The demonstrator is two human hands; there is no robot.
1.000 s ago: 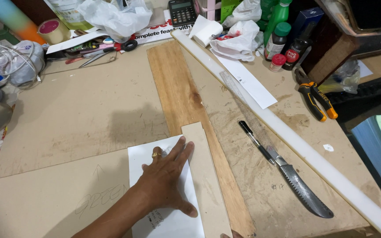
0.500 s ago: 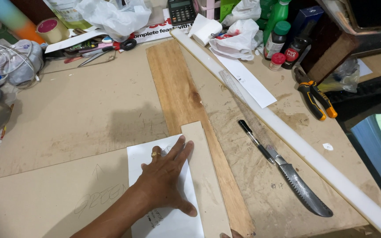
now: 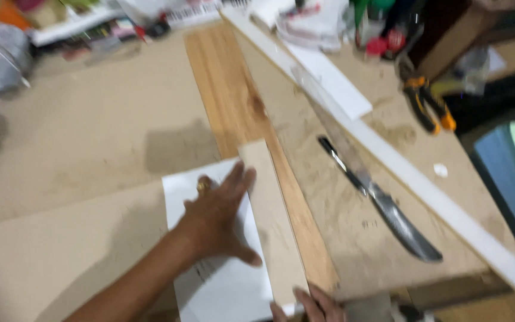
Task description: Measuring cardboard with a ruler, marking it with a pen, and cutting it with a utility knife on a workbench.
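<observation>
Two hands are seen at the near edge of the worktop (image 3: pixel 78 149), and the main risk lies between them. The white sheet (image 3: pixel 222 292) is pinned only by the weight of the left hand (image 3: pixel 216 223); if that pressure were eased or shifted sideways, the sheet could be slid out of line with the pale board strip (image 3: pixel 272 226) that lies along its right edge. A long knife (image 3: pixel 388 211) (blade toward the near side, dark handle away) is left bare on the sawdust-marked surface to the right, apart from both hands, and could be brushed by a careless reach across it. The picture is blurred by camera motion, so fine edges cannot be judged.

The left fingers (image 3: pixel 233 182) are spread wide and laid flat, nothing being grasped: the palm is pressed on the sheet, the fingertips are reaching to the strip's left edge, and a ring is seen on one finger. Of the right hand (image 3: pixel 311 304) only a few fingertips are shown at the bottom border, set against the near end of the strip; whether they are curled round it or merely resting cannot be told.

The strip is laid partly over a longer brown plank (image 3: pixel 227 77), and a long white batten (image 3: pixel 424 185) is run diagonally beyond the knife.
</observation>
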